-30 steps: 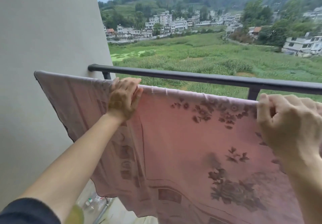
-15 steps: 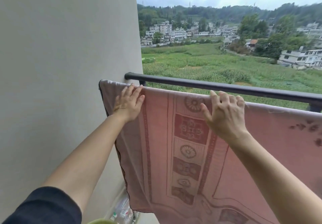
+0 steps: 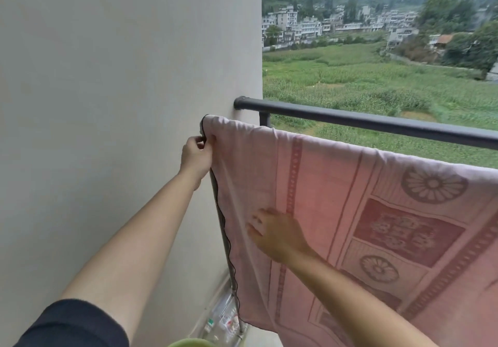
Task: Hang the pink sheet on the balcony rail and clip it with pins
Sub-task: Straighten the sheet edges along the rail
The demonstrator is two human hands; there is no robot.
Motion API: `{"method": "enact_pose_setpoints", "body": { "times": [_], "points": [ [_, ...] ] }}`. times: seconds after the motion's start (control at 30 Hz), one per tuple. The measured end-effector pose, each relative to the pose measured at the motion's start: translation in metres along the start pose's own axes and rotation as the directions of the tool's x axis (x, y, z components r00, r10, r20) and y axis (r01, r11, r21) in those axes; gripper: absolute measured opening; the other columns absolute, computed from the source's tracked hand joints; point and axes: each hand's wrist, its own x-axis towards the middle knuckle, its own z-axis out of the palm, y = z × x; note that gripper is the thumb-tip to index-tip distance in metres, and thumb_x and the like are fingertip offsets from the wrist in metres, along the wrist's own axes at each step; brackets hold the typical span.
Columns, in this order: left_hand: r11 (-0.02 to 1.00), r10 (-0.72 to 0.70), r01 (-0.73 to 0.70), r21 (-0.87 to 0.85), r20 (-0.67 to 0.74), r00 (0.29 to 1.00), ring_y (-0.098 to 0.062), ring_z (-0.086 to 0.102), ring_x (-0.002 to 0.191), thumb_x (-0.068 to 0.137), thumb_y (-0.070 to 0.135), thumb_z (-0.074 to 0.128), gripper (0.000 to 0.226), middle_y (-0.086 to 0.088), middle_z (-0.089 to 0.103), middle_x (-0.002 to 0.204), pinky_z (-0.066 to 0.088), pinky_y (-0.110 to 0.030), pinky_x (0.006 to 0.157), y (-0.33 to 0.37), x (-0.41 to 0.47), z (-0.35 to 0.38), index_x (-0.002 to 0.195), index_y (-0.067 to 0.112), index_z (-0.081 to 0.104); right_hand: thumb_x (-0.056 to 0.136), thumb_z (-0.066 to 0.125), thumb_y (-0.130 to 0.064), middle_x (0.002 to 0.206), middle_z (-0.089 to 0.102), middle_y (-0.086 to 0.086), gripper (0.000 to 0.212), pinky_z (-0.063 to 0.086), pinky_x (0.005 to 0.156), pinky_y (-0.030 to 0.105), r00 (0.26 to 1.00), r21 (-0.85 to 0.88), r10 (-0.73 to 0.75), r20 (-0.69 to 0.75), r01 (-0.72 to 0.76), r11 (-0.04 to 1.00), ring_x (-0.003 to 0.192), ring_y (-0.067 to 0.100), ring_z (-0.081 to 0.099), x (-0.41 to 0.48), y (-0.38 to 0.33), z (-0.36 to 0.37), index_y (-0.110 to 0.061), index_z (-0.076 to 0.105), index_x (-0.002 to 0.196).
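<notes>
Right hand [image 3: 277,234] dropped, fingers [image 3: 255,229] flat on pink sheet [image 3: 336,185] stretched alongside rail [image 3: 377,122]; left hand [image 3: 195,155] pinches its edge.

pink sheet [image 3: 336,198] w/ maroon floral border

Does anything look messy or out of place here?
Only slightly: the pink sheet bunches at its top corner where the left hand pinches it, and clear plastic bottles lie on the floor below, by the wall.
</notes>
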Motion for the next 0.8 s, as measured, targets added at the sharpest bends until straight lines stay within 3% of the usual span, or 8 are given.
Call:
{"method": "enact_pose_setpoints", "body": {
  "times": [0.1,0.17,0.3,0.47,0.57,0.63,0.73,0.8],
  "points": [
    [0.964,0.177,-0.14,0.228,-0.151,0.973,-0.002,0.054,0.074,0.091,0.048,0.059,0.028,0.004,0.061,0.096,0.038,-0.024,0.068,-0.013,0.015,0.002,0.097,0.02,0.059,0.083,0.043,-0.077,0.075,0.062,-0.003,0.062,0.045,0.062,0.029,0.963,0.043,0.229,0.145,-0.238,0.97,0.07,0.019,0.062,0.036,0.003,0.04,-0.017,0.06,0.08],
    [0.913,0.336,-0.257,0.316,-0.229,0.913,-0.007,0.051,0.071,0.092,0.042,0.061,0.023,0.003,0.06,0.089,0.034,-0.021,0.067,-0.023,0.016,0.003,0.091,0.019,0.064,0.083,0.044,-0.08,0.063,0.058,0.001,0.067,0.041,0.055,0.028,0.928,0.011,0.314,0.199,-0.322,0.947,0.056,0.018,0.055,0.053,0.006,0.063,-0.016,0.05,0.063],
    [0.912,0.404,-0.356,0.203,-0.305,0.862,-0.011,0.059,0.076,0.093,0.026,0.063,0.013,0.003,0.063,0.087,0.046,-0.022,0.068,-0.036,0.008,0.003,0.094,0.016,0.071,0.091,0.055,-0.06,0.069,0.059,0.012,0.053,0.045,0.062,0.033,0.902,0.129,0.331,0.277,-0.377,0.917,0.067,0.025,0.055,0.078,0.003,0.105,-0.016,0.042,0.062],
    [0.932,0.362,-0.356,0.069,-0.181,0.914,-0.002,0.061,0.076,0.094,0.027,0.06,0.01,0.013,0.067,0.08,0.044,-0.011,0.063,-0.032,0.009,-0.006,0.084,0.026,0.061,0.087,0.064,-0.052,0.11,0.065,0.011,0.047,0.043,0.078,0.033,0.908,0.293,0.364,0.208,-0.413,0.862,0.104,0.031,0.061,0.093,-0.021,0.143,-0.008,0.056,0.102],
    [0.967,0.227,-0.231,-0.108,-0.055,0.972,-0.014,0.066,0.079,0.091,0.027,0.061,0.008,0.01,0.069,0.08,0.055,-0.029,0.074,-0.028,0.012,-0.015,0.083,0.026,0.064,0.098,0.05,-0.04,0.101,0.071,0.01,0.031,0.046,0.074,0.036,0.917,0.268,0.386,0.101,-0.399,0.877,0.096,0.034,0.065,0.101,-0.029,0.151,-0.011,0.063,0.095],
    [0.974,0.135,-0.123,-0.191,0.05,0.99,-0.021,0.062,0.076,0.084,0.029,0.061,0.01,0.004,0.067,0.076,0.054,-0.041,0.075,-0.019,0.017,-0.019,0.078,0.021,0.065,0.1,0.044,-0.032,0.097,0.072,0.012,0.032,0.046,0.073,0.037,0.913,0.246,0.406,0.028,-0.4,0.883,0.09,0.035,0.066,0.101,-0.029,0.149,-0.01,0.066,0.09],
    [0.953,0.024,0.027,-0.301,0.163,0.986,-0.017,0.04,0.066,0.079,0.05,0.066,0.038,0.003,0.043,0.064,0.034,-0.035,0.063,-0.002,0.024,-0.023,0.064,0.021,0.047,0.096,0.045,-0.032,0.089,0.073,0.008,0.031,0.048,0.071,0.035,0.922,0.144,0.386,-0.001,-0.382,0.913,0.083,0.03,0.067,0.089,-0.027,0.146,-0.011,0.066,0.086],
    [0.94,0.027,0.037,-0.339,0.18,0.983,-0.018,0.04,0.072,0.079,0.059,0.068,0.047,-0.004,0.042,0.074,0.032,-0.036,0.067,0.004,0.027,-0.025,0.073,0.015,0.052,0.093,0.045,-0.033,0.088,0.072,0.006,0.029,0.05,0.071,0.032,0.921,0.13,0.39,0.02,-0.389,0.912,0.085,0.028,0.068,0.08,-0.029,0.146,-0.012,0.065,0.087]
  ]
}}
